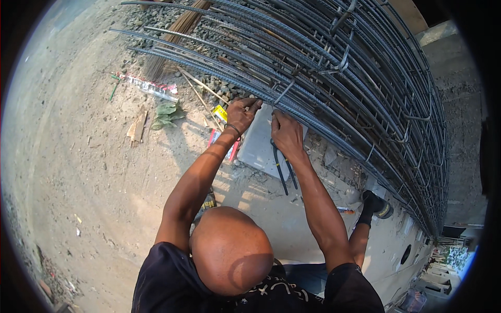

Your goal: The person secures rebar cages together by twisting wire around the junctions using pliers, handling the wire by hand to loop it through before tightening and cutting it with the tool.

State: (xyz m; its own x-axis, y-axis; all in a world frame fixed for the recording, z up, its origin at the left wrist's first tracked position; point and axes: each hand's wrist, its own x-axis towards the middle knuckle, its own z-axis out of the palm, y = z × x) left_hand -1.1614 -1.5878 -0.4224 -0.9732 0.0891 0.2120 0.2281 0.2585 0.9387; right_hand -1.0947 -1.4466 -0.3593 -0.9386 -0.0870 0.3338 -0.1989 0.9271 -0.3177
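Both hands are at the near lower edge of a large rebar cage (305, 107), close to a steel stirrup (284, 93) that crosses its long ribbed bars. My left hand (242, 112) has thumb and fingers pinched together beside the lowest bar. Just to its right, my right hand (287, 130) is closed, its fingertips just below the stirrup. Whatever either hand pinches is too small to make out. Dark-handled pincers (282, 166) show below my right hand, over a grey slab (255, 146); I cannot tell whether the hand touches them.
Gravel (143, 23) and a stick broom (156, 62) lie at the far left. On the sandy ground are leaves (166, 116), a wood piece (138, 127), plastic wrappers (148, 86) and a yellow packet (220, 113). A booted foot (377, 204) is at the right, beside the cage.
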